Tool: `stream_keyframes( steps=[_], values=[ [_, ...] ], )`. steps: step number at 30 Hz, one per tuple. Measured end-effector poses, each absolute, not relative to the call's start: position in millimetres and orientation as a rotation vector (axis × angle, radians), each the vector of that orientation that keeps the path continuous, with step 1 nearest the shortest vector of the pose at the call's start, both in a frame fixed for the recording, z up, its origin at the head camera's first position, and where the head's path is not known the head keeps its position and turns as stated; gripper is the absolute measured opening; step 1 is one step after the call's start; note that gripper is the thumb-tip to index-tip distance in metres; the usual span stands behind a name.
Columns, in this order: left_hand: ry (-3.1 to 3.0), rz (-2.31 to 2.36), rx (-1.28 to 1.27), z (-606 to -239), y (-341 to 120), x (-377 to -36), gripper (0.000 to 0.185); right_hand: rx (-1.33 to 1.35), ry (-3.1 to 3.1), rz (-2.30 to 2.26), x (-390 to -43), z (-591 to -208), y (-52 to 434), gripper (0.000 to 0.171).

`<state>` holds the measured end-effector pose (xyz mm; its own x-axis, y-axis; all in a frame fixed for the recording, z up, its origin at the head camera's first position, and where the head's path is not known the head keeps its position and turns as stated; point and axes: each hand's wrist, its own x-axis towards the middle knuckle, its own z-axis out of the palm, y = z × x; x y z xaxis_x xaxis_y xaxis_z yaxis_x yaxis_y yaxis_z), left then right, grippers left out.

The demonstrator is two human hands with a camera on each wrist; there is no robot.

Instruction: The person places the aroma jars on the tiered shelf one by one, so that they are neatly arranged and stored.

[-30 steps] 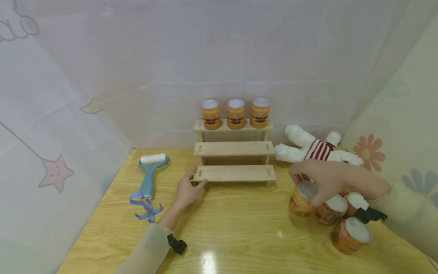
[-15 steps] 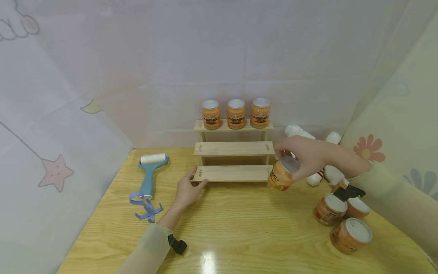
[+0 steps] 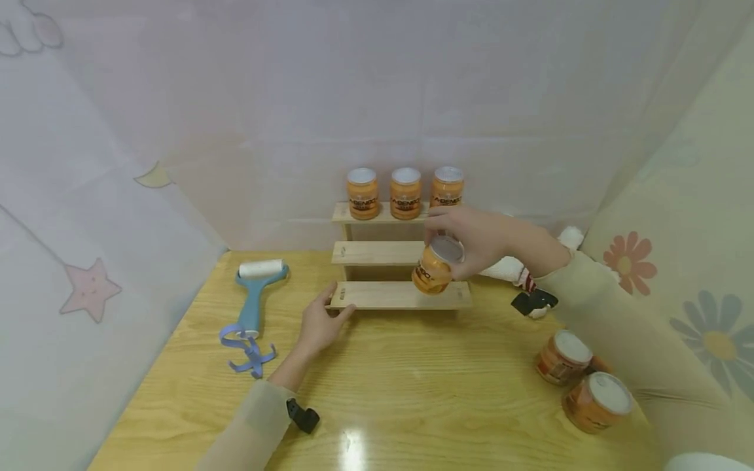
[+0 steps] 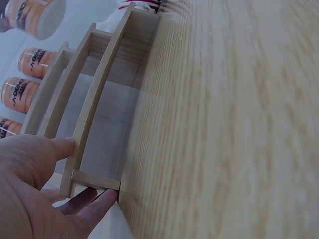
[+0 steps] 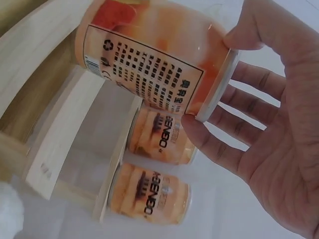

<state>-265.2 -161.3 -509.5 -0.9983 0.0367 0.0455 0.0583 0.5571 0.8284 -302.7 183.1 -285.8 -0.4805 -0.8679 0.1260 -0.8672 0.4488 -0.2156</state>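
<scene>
In the head view my right hand (image 3: 480, 239) grips an orange can (image 3: 432, 273) by its lid end. The can hangs tilted in front of the middle step of a three-step wooden rack (image 3: 377, 296), above the bottom step. From the right wrist view, thumb and fingertips pinch the rim of that can (image 5: 144, 55), its printed label facing the camera. My left hand (image 3: 320, 325) holds the left end of the rack's bottom step. Its thumb lies on the board's front edge and its fingers touch the end leg (image 4: 97, 179). Three like cans (image 3: 405, 194) stand on the top step, one partly hidden.
More cans (image 3: 563, 358) stand on the table's right side, partly behind the right sleeve. A white plush toy (image 3: 506, 269) lies right of the rack, mostly covered by the arm. Left are a blue-handled roller (image 3: 252, 301) and a purple hooked stand (image 3: 250, 356).
My right hand has lifted the can from the group on the right and carried it left and back to the rack. My left hand keeps its place on the bottom step.
</scene>
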Motion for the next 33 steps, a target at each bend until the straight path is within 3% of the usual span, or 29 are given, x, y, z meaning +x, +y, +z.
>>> stream_keyframes(
  steps=[33],
  values=[
    [-2.723, -1.481, -0.079, -507, -147, -258, 0.08, -1.659, 2.783, -0.159, -358, -302, 79, 0.048]
  ],
)
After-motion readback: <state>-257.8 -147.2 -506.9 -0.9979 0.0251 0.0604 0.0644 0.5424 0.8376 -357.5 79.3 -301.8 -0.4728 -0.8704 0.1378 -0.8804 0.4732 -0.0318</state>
